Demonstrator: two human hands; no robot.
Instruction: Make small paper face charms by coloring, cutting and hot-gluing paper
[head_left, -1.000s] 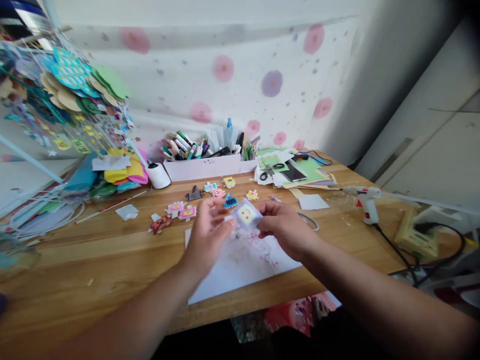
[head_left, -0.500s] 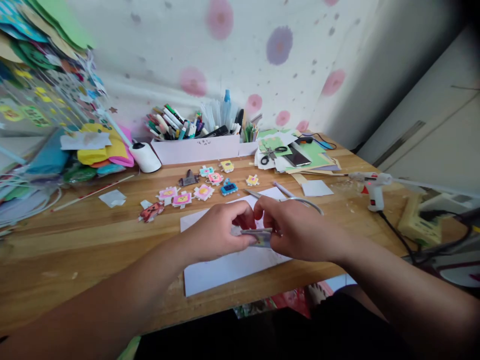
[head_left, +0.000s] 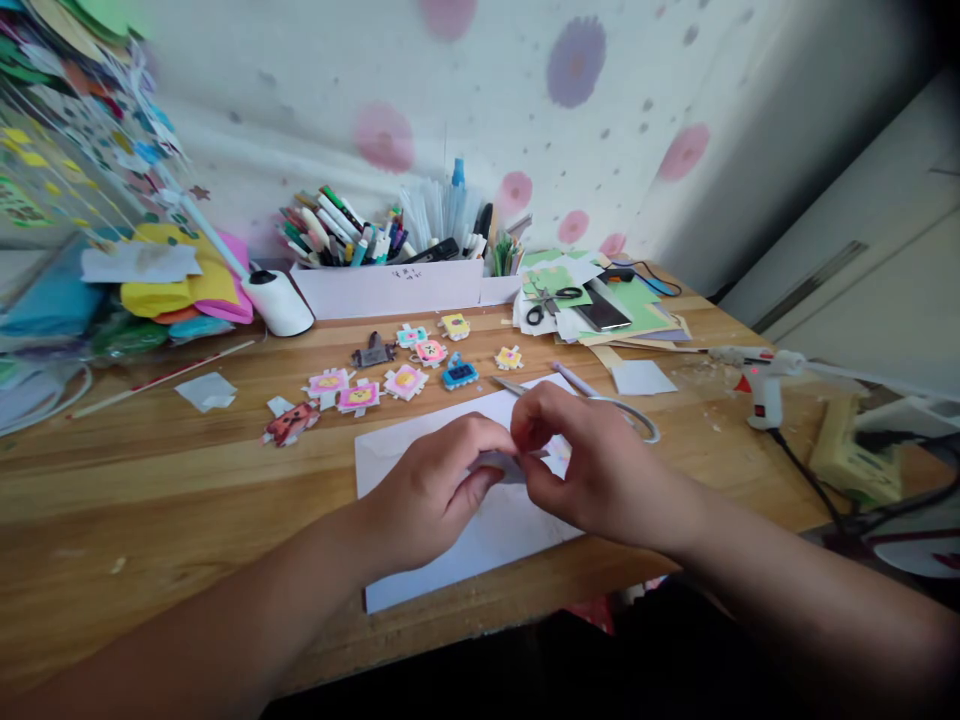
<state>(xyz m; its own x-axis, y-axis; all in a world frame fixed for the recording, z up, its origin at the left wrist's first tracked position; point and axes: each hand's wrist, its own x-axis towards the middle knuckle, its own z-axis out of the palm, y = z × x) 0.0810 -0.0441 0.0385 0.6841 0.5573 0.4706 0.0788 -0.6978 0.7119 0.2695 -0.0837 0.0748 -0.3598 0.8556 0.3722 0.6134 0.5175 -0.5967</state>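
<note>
- The table (head_left: 187, 480) is bearing a white sheet (head_left: 491, 545).
- Over it, the left hand (head_left: 431, 485) is pinching a small paper piece (head_left: 496, 464), the right hand (head_left: 600, 470) nipping its edge.
- That edge is perhaps being folded or peeled, needing steady pressure next.

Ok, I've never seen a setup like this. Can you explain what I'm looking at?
There's no machine here: these are a person's bare left hand and right hand, seen from one camera on their head, looking forward and down. The left hand pinches a small paper piece, mostly hidden; the right hand works close against its edge. Beneath is a white sheet on a wooden table. Beyond lie colourful cut-outs and a box of pens; a glue gun is off to the right.
</note>
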